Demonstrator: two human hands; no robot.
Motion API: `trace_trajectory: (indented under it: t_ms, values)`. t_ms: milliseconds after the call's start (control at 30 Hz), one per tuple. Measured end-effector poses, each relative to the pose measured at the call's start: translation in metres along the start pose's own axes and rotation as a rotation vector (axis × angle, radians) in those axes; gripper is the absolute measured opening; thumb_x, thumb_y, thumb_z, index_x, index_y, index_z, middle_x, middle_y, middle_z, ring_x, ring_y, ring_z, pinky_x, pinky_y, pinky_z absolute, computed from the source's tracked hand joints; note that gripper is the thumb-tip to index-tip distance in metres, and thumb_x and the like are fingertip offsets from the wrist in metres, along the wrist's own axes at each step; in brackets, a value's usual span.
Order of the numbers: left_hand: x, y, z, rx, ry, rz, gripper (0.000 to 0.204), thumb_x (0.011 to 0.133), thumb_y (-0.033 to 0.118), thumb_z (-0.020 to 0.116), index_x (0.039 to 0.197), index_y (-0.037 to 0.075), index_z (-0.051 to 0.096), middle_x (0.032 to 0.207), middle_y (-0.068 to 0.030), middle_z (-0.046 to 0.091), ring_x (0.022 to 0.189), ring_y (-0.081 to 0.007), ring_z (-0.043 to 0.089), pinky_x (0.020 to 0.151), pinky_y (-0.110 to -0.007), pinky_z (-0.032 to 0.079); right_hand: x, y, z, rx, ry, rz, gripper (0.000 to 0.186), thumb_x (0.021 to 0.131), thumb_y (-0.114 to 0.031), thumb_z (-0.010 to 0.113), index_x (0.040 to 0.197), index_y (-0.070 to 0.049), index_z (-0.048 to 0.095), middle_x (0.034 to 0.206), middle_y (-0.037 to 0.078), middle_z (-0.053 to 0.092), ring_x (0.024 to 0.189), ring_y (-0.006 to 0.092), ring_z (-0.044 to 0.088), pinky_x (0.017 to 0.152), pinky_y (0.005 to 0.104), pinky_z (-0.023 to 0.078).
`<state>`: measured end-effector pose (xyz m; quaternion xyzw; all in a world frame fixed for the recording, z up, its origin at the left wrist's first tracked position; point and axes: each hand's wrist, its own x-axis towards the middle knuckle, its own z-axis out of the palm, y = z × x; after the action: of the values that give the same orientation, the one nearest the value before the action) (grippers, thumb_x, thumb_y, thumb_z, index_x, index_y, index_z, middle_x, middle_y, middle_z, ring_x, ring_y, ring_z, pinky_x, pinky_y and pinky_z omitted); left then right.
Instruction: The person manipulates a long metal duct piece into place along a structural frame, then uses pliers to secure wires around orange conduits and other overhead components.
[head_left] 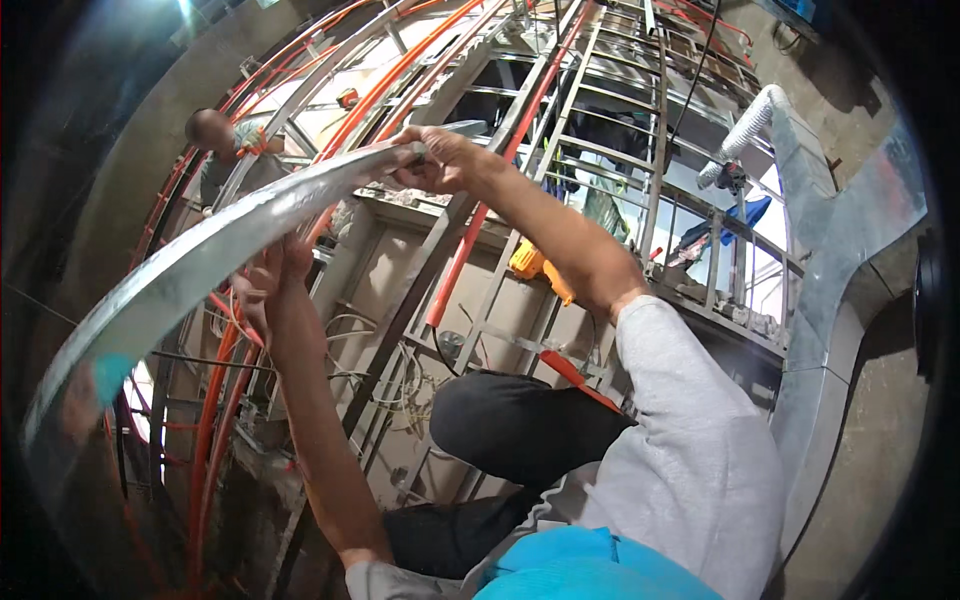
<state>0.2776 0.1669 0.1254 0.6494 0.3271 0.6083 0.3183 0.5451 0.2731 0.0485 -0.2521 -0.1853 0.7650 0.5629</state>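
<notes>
Both hands' fingers grasping long metal strip point(230, 235), right hand point(440, 160) near its end, left hand point(272, 275) mid-length

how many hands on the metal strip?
2. The right hand grips the metal strip near its upper end. The left hand holds it from below, further down. Part of the left hand's grip is hidden behind the strip.

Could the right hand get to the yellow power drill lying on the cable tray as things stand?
Probably not at once: the right hand is gripping the long metal strip, as is the left hand. The yellow drill lies uncovered below the right forearm, so once the hand is freed the way looks open.
</notes>
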Motion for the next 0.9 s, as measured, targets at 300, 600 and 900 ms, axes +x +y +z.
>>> trace_trajectory:
  t_ms: [300,600,900]
  values:
    - [0.080,0.010,0.041,-0.315,-0.305,-0.019,0.083,0.071,-0.002,0.084,0.142,0.001,0.042,0.138,-0.0163,0.056,0.119,-0.0260,0.059,0.103,-0.040,0.049,0.033,-0.037,-0.051,0.077,0.055,0.136,0.029,0.086,-0.022,0.070,0.098,0.002,0.060,0.085,0.012,0.067,0.069,0.0203,0.068,0.058,0.0261,0.061]
    - [0.091,-0.023,0.154,-0.543,-0.315,0.137,0.052,0.066,0.005,0.090,0.112,0.002,0.065,0.101,-0.0061,0.073,0.090,-0.0161,0.069,0.079,-0.028,0.056,0.017,-0.073,-0.080,0.173,0.286,-0.121,0.018,0.091,-0.023,0.070,0.096,-0.007,0.063,0.086,0.007,0.066,0.076,0.0184,0.064,0.064,0.0293,0.056]
    - [0.035,-0.045,0.238,-0.202,-0.034,0.390,0.045,0.070,0.015,0.090,0.103,0.004,0.061,0.097,-0.0085,0.068,0.088,-0.0153,0.065,0.077,-0.031,0.054,-0.271,-0.030,0.080,-1.211,0.313,-0.589,0.039,0.097,-0.030,0.065,0.119,0.003,0.064,0.100,0.012,0.072,0.081,0.0156,0.067,0.075,0.0275,0.054]
